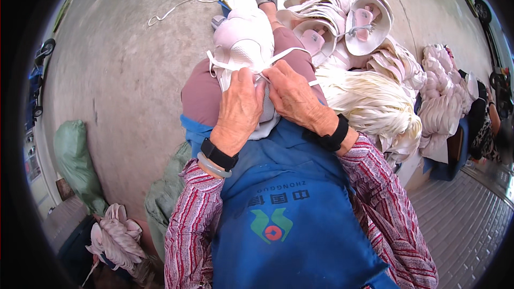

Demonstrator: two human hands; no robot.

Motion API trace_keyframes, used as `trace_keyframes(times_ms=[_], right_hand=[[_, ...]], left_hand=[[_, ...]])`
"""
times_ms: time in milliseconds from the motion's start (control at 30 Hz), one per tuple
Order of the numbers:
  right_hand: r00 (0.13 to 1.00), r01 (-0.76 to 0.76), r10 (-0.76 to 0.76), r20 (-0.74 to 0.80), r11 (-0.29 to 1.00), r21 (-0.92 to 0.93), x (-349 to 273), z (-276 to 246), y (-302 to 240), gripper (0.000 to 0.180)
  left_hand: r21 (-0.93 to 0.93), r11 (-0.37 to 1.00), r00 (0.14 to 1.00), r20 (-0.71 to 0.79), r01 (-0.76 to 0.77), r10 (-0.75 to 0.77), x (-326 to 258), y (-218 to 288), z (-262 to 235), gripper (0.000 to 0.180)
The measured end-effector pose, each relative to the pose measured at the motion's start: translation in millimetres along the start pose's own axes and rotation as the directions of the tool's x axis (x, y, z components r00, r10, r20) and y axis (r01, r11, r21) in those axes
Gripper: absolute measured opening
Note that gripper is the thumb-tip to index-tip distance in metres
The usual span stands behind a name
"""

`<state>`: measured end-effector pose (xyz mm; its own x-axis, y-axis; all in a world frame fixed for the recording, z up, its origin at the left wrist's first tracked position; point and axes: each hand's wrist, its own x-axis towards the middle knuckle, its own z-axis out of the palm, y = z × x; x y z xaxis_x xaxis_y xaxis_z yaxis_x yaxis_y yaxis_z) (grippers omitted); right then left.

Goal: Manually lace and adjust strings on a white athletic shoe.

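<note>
Across my lap lies a bundle of pale pink and white pieces (243, 35) that look like shoe uppers. A white strip of cloth (293, 51) passes round it, with a loop standing out at the left. My left hand (239, 108) is closed at the strip, knuckles up, its fingertips partly hidden. Close beside it, my right hand (296, 95) pinches the strip between thumb and fingers. The two hands nearly meet over the near end of the bundle. Under my forearms hangs a blue apron (278, 187).
Stacked pale uppers (369, 24) and a heap of cream strips (369, 101) lie to my right. More bundles (441, 96) stand beyond, near another person (490, 112). Green sacks (80, 163) and another pale bundle (119, 235) sit at my left. A white cord (179, 5) trails over the concrete floor.
</note>
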<state>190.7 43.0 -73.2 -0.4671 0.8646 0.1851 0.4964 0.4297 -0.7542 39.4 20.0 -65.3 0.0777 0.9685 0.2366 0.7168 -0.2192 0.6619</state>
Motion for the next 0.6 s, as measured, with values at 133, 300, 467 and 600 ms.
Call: trace_keyframes(times_ms=[133,300,467,600], right_hand=[[1.0,0.024,-0.024,-0.016,0.999,-0.031,-0.6,-1.0,-0.9,0.029],[0.998,0.029,-0.032,-0.059,0.999,-0.043,-1.6,-0.3,-14.6,0.031],[0.963,0.264,-0.27,0.003,0.939,-0.221,-8.3,-21.0,-36.7,0.047],[0.871,0.49,-0.476,0.123,0.859,-0.146,-3.6,-8.8,-70.6,0.034]], left_hand=[[0.224,0.974,0.977,0.2,0.029,-0.075,6.2,11.2,-5.5,0.012],[0.041,0.999,0.992,0.126,-0.011,0.006,-1.2,-0.7,-25.4,0.008],[-0.323,0.904,0.93,0.324,0.279,-0.172,-38.6,25.2,-104.9,0.017],[-0.496,0.843,0.907,0.421,0.207,0.025,-52.8,47.0,-120.5,0.02]])
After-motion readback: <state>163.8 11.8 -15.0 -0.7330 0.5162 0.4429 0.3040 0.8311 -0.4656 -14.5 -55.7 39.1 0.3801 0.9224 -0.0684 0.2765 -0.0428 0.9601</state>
